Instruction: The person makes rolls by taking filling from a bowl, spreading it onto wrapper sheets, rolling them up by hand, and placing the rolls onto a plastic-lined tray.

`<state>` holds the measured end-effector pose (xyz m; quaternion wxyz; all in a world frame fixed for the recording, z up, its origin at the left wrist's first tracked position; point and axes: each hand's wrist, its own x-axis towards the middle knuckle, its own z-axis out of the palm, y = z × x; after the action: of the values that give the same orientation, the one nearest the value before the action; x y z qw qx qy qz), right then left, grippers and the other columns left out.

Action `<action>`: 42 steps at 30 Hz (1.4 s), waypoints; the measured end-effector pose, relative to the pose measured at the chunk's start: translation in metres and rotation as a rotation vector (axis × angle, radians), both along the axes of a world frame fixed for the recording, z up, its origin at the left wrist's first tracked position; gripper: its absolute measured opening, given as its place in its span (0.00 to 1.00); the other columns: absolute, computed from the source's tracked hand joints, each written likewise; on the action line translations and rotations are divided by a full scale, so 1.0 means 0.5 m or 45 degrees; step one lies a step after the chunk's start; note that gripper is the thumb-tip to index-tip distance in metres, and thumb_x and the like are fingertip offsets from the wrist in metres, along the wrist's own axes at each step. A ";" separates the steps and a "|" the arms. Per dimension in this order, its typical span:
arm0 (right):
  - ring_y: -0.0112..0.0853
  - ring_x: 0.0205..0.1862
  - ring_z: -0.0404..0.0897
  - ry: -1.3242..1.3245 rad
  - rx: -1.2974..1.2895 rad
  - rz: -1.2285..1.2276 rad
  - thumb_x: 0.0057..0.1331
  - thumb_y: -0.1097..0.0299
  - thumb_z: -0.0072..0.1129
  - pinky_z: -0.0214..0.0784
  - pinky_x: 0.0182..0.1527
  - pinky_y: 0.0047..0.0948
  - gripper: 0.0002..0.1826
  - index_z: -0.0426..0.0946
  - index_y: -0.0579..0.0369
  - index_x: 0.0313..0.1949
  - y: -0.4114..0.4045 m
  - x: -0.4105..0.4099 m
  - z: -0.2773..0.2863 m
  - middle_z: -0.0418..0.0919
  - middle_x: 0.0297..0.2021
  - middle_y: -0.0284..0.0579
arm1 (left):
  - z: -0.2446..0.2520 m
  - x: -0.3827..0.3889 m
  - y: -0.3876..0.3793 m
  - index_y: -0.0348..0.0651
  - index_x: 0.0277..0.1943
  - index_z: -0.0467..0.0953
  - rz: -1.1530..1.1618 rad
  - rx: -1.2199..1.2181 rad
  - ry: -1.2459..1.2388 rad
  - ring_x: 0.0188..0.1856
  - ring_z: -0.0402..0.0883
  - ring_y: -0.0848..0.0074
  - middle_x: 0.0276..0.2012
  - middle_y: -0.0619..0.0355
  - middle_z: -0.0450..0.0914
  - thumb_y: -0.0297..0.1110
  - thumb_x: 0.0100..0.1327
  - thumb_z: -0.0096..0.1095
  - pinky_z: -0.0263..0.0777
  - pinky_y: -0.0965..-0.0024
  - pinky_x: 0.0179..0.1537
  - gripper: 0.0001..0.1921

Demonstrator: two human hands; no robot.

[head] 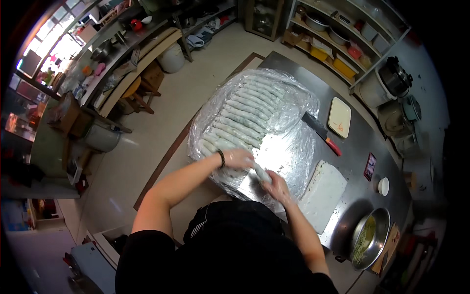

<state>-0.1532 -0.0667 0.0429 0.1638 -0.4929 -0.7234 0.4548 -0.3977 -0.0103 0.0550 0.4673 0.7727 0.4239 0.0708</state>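
Note:
A pale, thin-skinned filled roll [261, 172] is held slantwise between my two hands, above clear plastic film. My left hand [238, 158], blurred and wearing a dark bracelet, is at its upper end. The lower end sits in the fingers of my right hand [278, 186]. Beyond my left hand, a row of similar rolls [244, 114] lies side by side on the plastic film [310, 99]; my forearm and hand hide the nearest of them. To the right of my right hand is a flat stack of white wrapper sheets [325, 196], flecked with green bits.
The steel table [361, 152] also carries a cleaver [315, 125] with a red handle, a cream tray [339, 117], a phone [370, 166] and a small white bowl [383, 186]. A steel basin [382, 235] of chopped green filling stands at the right corner. Shelves [341, 44] stand behind.

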 end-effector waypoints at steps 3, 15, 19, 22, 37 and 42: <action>0.50 0.42 0.78 -0.145 0.082 -0.064 0.57 0.58 0.55 0.69 0.45 0.40 0.23 0.72 0.54 0.51 0.104 -0.156 0.030 0.79 0.39 0.56 | 0.022 -0.144 0.100 0.41 0.51 0.75 0.075 0.093 0.270 0.49 0.77 0.59 0.46 0.45 0.78 0.49 0.58 0.58 0.69 0.63 0.52 0.24; 0.48 0.46 0.75 -0.189 0.152 -0.058 0.57 0.65 0.58 0.67 0.49 0.38 0.22 0.72 0.54 0.52 0.096 -0.227 -0.032 0.75 0.45 0.55 | -0.047 -0.231 0.137 0.46 0.53 0.73 -0.085 0.034 0.448 0.52 0.75 0.58 0.48 0.44 0.77 0.45 0.56 0.63 0.67 0.63 0.53 0.23; 0.48 0.43 0.76 -0.211 0.305 -0.058 0.57 0.63 0.58 0.69 0.46 0.39 0.21 0.73 0.55 0.49 0.097 -0.226 -0.017 0.76 0.43 0.54 | -0.040 -0.241 0.156 0.47 0.53 0.74 -0.069 -0.034 0.550 0.56 0.73 0.60 0.53 0.46 0.74 0.46 0.55 0.63 0.66 0.64 0.57 0.24; 0.49 0.41 0.76 -0.323 0.416 -0.033 0.57 0.62 0.57 0.69 0.43 0.42 0.17 0.74 0.56 0.45 0.093 -0.207 -0.026 0.76 0.38 0.55 | -0.040 -0.232 0.155 0.45 0.51 0.75 -0.013 -0.011 0.539 0.51 0.76 0.57 0.48 0.46 0.78 0.43 0.53 0.64 0.68 0.62 0.54 0.22; 0.31 0.39 0.79 0.343 0.030 -0.216 0.60 0.75 0.55 0.72 0.43 0.28 0.12 0.76 0.64 0.44 0.105 -0.085 -0.050 0.80 0.36 0.46 | -0.047 -0.080 0.038 0.43 0.68 0.54 0.120 0.434 0.718 0.71 0.43 0.54 0.70 0.45 0.44 0.61 0.63 0.44 0.38 0.53 0.69 0.38; 0.33 0.49 0.74 0.141 0.407 -0.593 0.55 0.81 0.52 0.66 0.55 0.31 0.19 0.73 0.63 0.48 0.090 0.301 -0.067 0.76 0.44 0.45 | -0.021 -0.065 0.034 0.42 0.68 0.53 0.410 0.374 0.577 0.71 0.44 0.56 0.70 0.46 0.46 0.57 0.65 0.44 0.39 0.56 0.69 0.36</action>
<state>-0.0028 -0.0220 0.0094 0.3786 -0.5881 -0.6433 0.3115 -0.4303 0.0068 0.0446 0.2270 0.7511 0.6192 0.0303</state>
